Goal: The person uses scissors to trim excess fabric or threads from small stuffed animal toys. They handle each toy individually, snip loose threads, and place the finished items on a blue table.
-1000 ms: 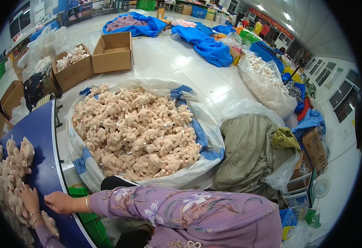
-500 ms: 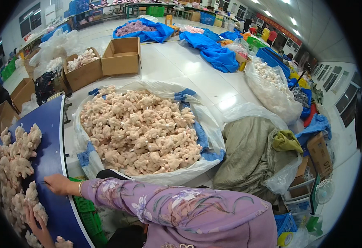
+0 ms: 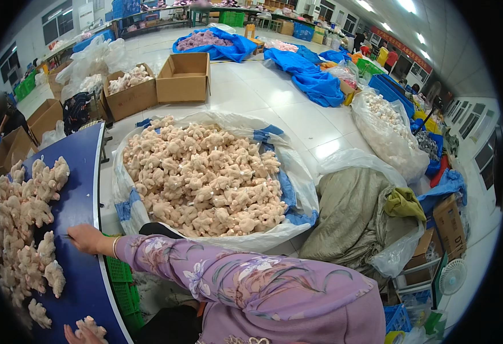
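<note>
At the lower edge of the blue-topped table [image 3: 82,198], my left hand [image 3: 75,335] has its fingers closed around a small cream plush toy [image 3: 91,328]; part of this hand is cut off by the picture's edge. My right hand [image 3: 86,238] is closed over the table near its right edge. From its fingers sticks out the tip of a thin dark tool, too small to name. A heap of similar plush toys [image 3: 19,212] covers the table's left side. One loose plush toy [image 3: 40,313] lies between the heap and my left hand.
A large white-and-blue sack [image 3: 306,198] full of cream plush toys stands on the floor beyond my right arm. Green crates [image 3: 119,272] sit beside the table. Cardboard boxes [image 3: 182,86] stand farther back, with a grey-green cloth bundle [image 3: 349,212] and a small fan [image 3: 452,276] rightward.
My left hand has moved from the heap toward the lower edge and onto the single plush toy. My right hand stays in place over the table. The whole view has shifted slightly.
</note>
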### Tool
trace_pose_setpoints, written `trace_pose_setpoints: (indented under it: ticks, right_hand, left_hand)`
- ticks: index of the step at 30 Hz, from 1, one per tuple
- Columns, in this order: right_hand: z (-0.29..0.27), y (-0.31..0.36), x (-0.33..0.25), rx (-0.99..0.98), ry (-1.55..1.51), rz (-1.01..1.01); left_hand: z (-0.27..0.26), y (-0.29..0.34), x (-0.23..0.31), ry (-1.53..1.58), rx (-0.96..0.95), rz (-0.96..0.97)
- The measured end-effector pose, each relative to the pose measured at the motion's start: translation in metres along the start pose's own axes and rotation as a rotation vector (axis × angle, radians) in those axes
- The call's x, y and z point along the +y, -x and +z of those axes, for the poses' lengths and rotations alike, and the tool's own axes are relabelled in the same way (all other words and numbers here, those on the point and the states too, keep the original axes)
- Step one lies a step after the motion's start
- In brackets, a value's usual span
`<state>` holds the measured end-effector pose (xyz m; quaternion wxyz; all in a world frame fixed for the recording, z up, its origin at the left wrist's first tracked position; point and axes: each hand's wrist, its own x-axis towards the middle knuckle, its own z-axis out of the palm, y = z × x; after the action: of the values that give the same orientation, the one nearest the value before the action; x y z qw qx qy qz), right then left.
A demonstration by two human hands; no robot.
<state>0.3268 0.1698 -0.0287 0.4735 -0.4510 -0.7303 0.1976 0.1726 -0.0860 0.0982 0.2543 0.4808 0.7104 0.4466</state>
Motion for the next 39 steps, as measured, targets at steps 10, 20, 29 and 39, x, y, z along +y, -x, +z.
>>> trace_pose_setpoints:
  ticks: [10, 20, 29, 39]
  right_hand:
    - [0.014, 0.003, 0.003, -0.024, -0.027, 0.018]
    - [0.009, -0.007, 0.040, 0.093, -0.158, -0.064]
    - [-0.006, 0.000, -0.013, -0.153, -0.685, 0.382]
    - [0.039, 0.091, -0.175, -0.788, -0.816, 0.156]
  left_hand:
    - [-0.019, -0.016, -0.067, -0.819, -0.144, 0.729]
    - [-0.010, -0.031, -0.107, -0.548, 0.105, 0.512]
    - [-0.027, -0.038, -0.124, 0.130, 0.342, 0.230]
    - [-0.029, -0.037, -0.139, 0.908, -0.028, 0.051]
